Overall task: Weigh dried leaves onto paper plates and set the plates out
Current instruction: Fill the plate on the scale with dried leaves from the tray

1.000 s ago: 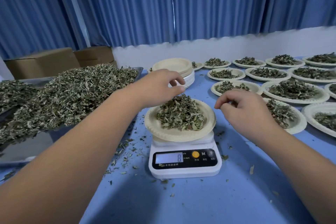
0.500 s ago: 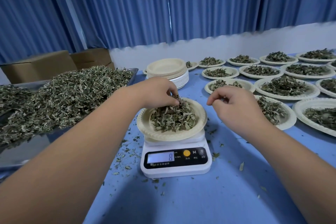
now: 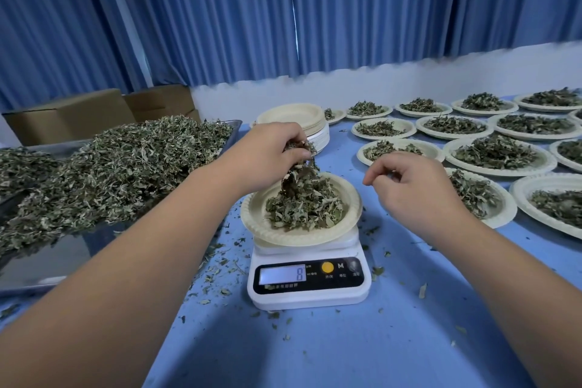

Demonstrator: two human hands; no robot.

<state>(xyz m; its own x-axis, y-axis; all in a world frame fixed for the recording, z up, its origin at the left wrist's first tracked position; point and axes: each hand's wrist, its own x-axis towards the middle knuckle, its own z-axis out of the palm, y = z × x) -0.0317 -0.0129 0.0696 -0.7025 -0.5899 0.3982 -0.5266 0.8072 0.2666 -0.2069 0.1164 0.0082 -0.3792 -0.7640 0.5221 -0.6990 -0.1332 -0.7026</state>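
Observation:
A white digital scale (image 3: pixel 308 280) stands on the blue table, its display showing 8. On it sits a paper plate (image 3: pixel 258 217) holding a mound of dried leaves (image 3: pixel 304 205). My left hand (image 3: pixel 271 151) hovers above the plate's far left side and grips a clump of leaves that trails down to the mound. My right hand (image 3: pixel 412 186) hangs just right of the plate, fingers loosely curled, with nothing visible in it. A stack of unused paper plates (image 3: pixel 293 120) stands behind the scale.
A metal tray (image 3: pixel 41 264) heaped with dried leaves (image 3: pixel 119 167) fills the left side, cardboard boxes (image 3: pixel 72 113) behind it. Several filled plates (image 3: pixel 497 154) cover the table's right and back. Loose leaf bits lie scattered around the scale. Blue curtains hang behind.
My left hand dipped into the mound on the plate, then rose with a clump of leaves. My right hand stayed beside the plate. The display still reads 8.

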